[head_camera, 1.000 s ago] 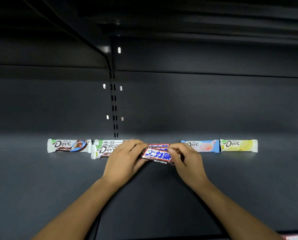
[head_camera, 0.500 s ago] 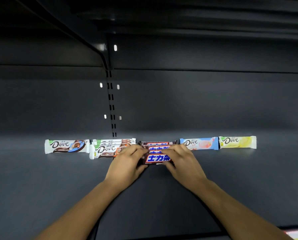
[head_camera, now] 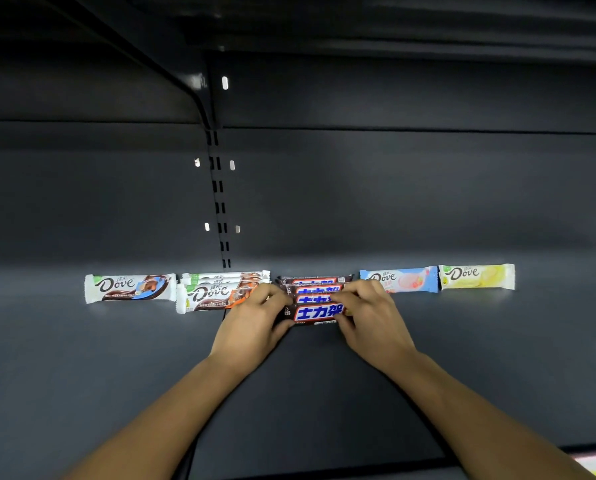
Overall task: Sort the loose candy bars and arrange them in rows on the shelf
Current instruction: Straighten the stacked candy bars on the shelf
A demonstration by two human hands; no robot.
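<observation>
Dark shelf (head_camera: 462,358), viewed from above and in front. Candy bars lie in a line along its back edge.

Centre: a stack of brown bars (head_camera: 315,289) with blue lettering, four visible, ranked one in front of another. The front brown bar (head_camera: 319,312) lies flat on the shelf, lengthwise left to right, directly between the two hands.

Left hand (head_camera: 255,327): fingers curled around the left end of the front brown bar, thumb below its front edge, fingertips above it. In contact and closed on that end.

Right hand (head_camera: 372,323): fingers laid over the right end of the same bar and reaching onto the bar behind it, thumb at the front edge. In contact and closed on that end.

The hands stand apart by about the bar's visible length, one at each end.

Left of the stack: a stack of white chocolate bars (head_camera: 216,292) with orange-brown print, three visible, its right end partly hidden by the left hand's fingers. Further left, just beside it, a single white bar (head_camera: 130,288) with brown and blue print.

Right of the stack: a pale blue and pink bar (head_camera: 398,279), its left end just beside the right hand's knuckles. Touching or nearly touching its right end, a yellow bar (head_camera: 476,277).
</observation>
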